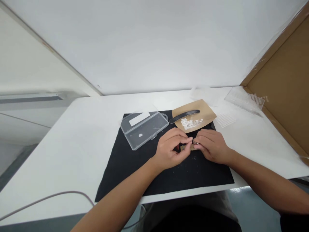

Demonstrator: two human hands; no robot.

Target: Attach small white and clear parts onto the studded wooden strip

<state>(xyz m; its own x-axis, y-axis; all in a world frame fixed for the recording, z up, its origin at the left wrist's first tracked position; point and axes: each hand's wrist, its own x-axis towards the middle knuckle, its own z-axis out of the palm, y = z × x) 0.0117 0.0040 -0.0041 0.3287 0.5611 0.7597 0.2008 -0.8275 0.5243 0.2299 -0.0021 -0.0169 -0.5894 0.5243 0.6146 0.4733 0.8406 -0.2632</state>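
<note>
Over the black mat (pixel 116 174), my two hands meet at their fingertips. My left hand (pixel 172 148) is closed in a pinch, thumb against forefinger; whatever lies between them is too small to make out. My right hand (pixel 212 145) grips a small shiny metal tool (pixel 196 142), mostly covered by the fingers, its tip close to the left fingertips. Beneath the hands lies a small brown piece (pixel 182 148), partly hidden, with something red beside it. Just beyond, a sheet of brown paper (pixel 205 111) carries a pile of white chips (pixel 189 123) and a dark curved nail file (pixel 184 116).
A clear plastic case (pixel 154 125) lies opened at the mat's far left, with a small white piece inside. Right of the paper is a sheet of white dots (pixel 225 120). Farther back sits a clear plastic tray (pixel 245 100) by a cardboard panel (pixel 282 83). A cable (pixel 65 192) crosses the table's front left.
</note>
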